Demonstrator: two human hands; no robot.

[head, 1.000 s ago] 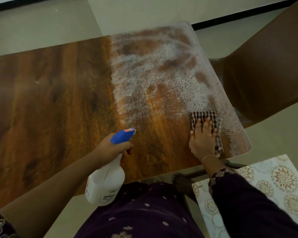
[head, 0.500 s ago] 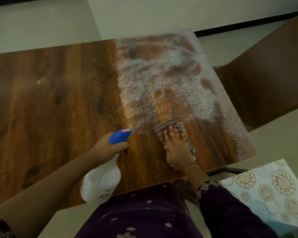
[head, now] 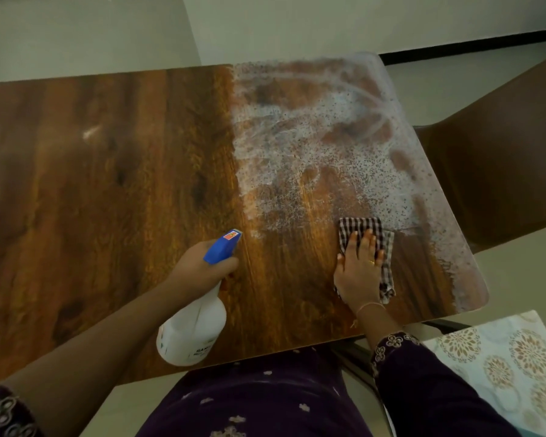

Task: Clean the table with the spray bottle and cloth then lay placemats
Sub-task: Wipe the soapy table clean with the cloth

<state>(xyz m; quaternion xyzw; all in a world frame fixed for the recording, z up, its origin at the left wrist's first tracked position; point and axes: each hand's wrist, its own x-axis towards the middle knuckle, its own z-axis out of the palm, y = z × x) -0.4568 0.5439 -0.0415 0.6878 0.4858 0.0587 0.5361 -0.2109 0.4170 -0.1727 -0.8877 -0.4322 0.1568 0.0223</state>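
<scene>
Wooden desk [head: 108,184], spray film across its right half, right hand [head: 358,272] pressed flat with straight fingers on checked cloth [head: 360,228] near the front right corner, left hand [head: 202,266] gripping white spray bottle [head: 193,332] at the front edge, patterned placemats [head: 501,367] off the desk beside that corner, brown chair [head: 501,152] at the right edge.

The table [head: 108,200] is dark brown wood grain, filmed white around the brown-and-white checked cloth [head: 364,230]. White spray bottle [head: 193,332], blue head. Pale placemat [head: 501,367] with tan floral medallions.
</scene>
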